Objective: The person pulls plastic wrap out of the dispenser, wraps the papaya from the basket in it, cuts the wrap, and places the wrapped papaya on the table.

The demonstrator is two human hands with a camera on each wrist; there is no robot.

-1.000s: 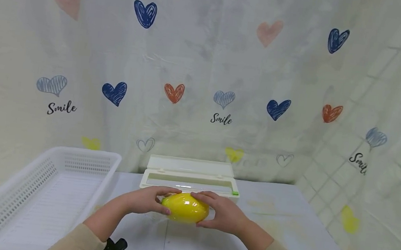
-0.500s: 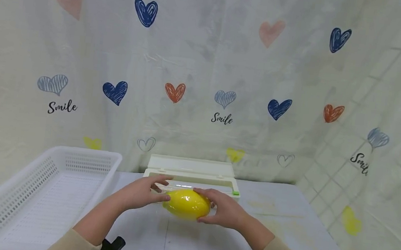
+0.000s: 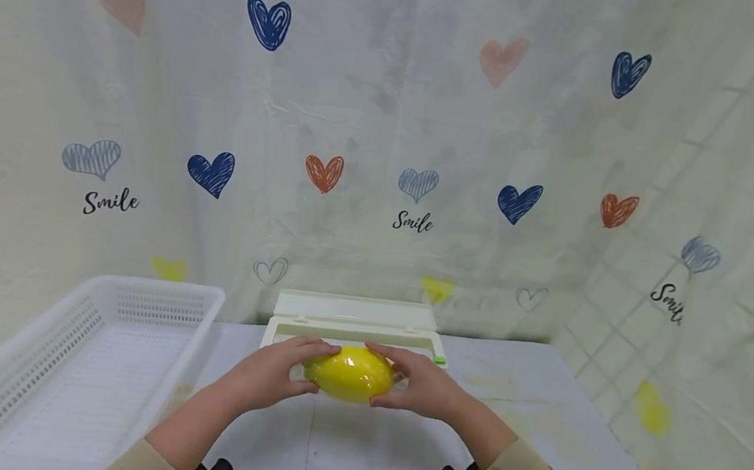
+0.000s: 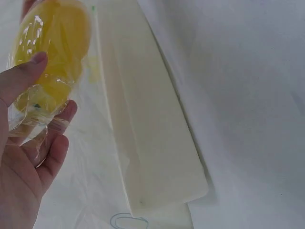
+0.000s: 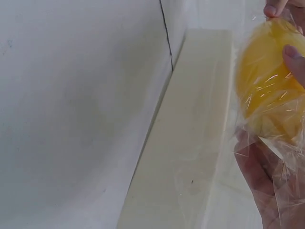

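Between my hands is a yellow, lemon-shaped fruit [image 3: 351, 374], held above the table. Clear plastic film [image 5: 271, 124] wraps it, bunched and wrinkled at its ends. My left hand [image 3: 269, 372] grips the left end, its thumb [image 4: 28, 76] over the film and other fingers behind. On the right end my right hand [image 3: 428, 387] holds the fruit between thumb and fingers, loose film trailing over the palm in the right wrist view. Just beyond the hands lies a long cream cling film dispenser [image 3: 355, 333] with its lid [image 3: 356, 310] raised; the fruit and hands hide its front.
A white plastic basket [image 3: 197, 339] with perforated sides stands at the left of the table. White cloth covers the table [image 3: 385, 469]. Behind hangs a curtain [image 3: 363, 109] printed with hearts, which also runs along the right side.
The fruit has risen slightly in the head view. Half a second ago the left fingers were lifted off the fruit with the thumb at its end; now they close on it again.
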